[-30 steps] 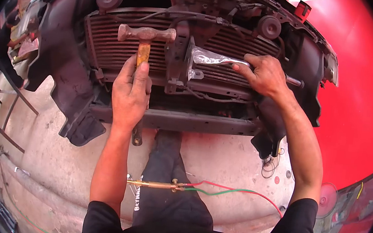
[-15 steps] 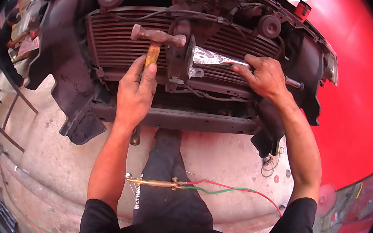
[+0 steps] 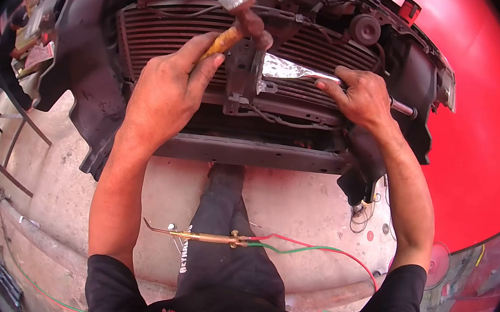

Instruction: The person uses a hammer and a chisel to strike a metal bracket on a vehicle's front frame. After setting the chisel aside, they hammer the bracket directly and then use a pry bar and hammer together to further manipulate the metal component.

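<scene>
At car front (image 3: pixel 242 69): left hand (image 3: pixel 171 82) clenched round yellow-handled hammer (image 3: pixel 249 23), right hand (image 3: pixel 364 98) grasping shiny metal piece (image 3: pixel 286 69).

The hammer (image 3: pixel 250 24) obstructs above; forearms (image 3: pixel 121 191) leave a gap.

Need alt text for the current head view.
A person's left hand holds a hammer and the right hand grips a shiny flared metal piece, at a vehicle's exposed front end. A torch with red and green hoses lies across dark trousers.
</scene>
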`<state>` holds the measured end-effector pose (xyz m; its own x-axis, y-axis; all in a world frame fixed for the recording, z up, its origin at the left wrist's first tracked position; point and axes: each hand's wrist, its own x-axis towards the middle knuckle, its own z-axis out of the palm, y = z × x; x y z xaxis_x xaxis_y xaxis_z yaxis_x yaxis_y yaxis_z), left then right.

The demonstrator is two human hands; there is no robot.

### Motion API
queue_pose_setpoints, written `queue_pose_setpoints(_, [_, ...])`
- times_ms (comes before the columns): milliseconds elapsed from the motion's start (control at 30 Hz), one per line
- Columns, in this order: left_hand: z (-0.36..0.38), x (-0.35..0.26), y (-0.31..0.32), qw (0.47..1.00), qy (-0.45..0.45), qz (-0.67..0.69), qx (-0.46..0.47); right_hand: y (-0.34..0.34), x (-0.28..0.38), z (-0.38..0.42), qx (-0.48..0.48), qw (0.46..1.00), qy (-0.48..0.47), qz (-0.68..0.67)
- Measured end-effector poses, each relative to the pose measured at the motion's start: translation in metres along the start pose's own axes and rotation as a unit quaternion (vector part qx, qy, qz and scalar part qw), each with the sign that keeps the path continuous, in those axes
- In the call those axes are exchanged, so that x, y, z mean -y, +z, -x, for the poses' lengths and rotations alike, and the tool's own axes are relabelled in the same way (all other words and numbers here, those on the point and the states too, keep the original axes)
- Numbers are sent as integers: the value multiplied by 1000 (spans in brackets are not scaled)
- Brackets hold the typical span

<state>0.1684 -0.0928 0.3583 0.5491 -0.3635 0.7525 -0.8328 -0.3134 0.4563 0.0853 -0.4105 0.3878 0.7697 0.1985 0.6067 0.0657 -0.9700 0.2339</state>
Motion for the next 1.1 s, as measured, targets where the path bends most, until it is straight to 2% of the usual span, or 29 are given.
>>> queue_pose_setpoints(67, [-5, -4, -4, 1000, 14, -2, -23, -1, 1, 1, 11, 1000, 10, -1])
queue_pose_setpoints(133, [-11, -8, -11, 993, 1, -95, 69, 1, 1, 2, 9, 1000, 9, 3])
queue_pose_setpoints(167, [-11, -6, -11, 993, -1, -94, 67, 1, 0, 2, 6, 1000, 8, 4])
queue_pose_setpoints(233, [-14, -4, -9, 994, 60, -86, 10, 1, 1, 1, 9, 1000, 12, -1])
queue_pose_setpoints(267, [-16, -4, -10, 994, 61, -86, 11, 1, 2, 2, 14, 1000, 20, -8])
queue_pose_setpoints(333, [-19, -5, -12, 988, 64, -121, 68, 2, 3, 4, 13, 1000, 23, -9])
queue_pose_setpoints(467, [-18, -5, -7, 993, 87, -78, 9, -1, 5, 4, 9, 999, 29, -11])
queue_pose_setpoints(533, [-16, -6, -8, 996, 11, -60, 68, -7, 9, 5, 28, 999, 43, -11])
queue_pose_setpoints(567, [-12, -1, -7, 996, 10, -60, 66, -9, 11, 4, 45, 998, 52, -11])
queue_pose_setpoints(633, [-4, 16, 2, 1000, 22, -4, -10, -8, 10, 3, 35, 998, 48, -7])
queue_pose_setpoints(700, [8, 21, 15, 989, -77, 116, -45, -4, 9, 3, 27, 998, 47, -5])
queue_pose_setpoints(733, [16, 15, 23, 962, -140, 223, -72, -4, 8, 3, 27, 999, 44, -6])
queue_pose_setpoints(833, [34, 11, 49, 928, -204, 300, -86, -3, 7, 3, 34, 998, 44, -9])
queue_pose_setpoints(900, [40, 14, 61, 929, -199, 309, -51, -4, 9, 2, 38, 998, 50, -13])
queue_pose_setpoints(967, [41, 11, 63, 926, -203, 311, -63, -6, 10, 1, 50, 997, 66, -1])
queue_pose_setpoints(1033, [40, 5, 63, 903, -243, 335, -117, -3, 7, 1, 48, 997, 65, -3])
queue_pose_setpoints(1100, [39, 13, 65, 917, -210, 327, -92, -3, 6, 0, 50, 997, 59, -5])
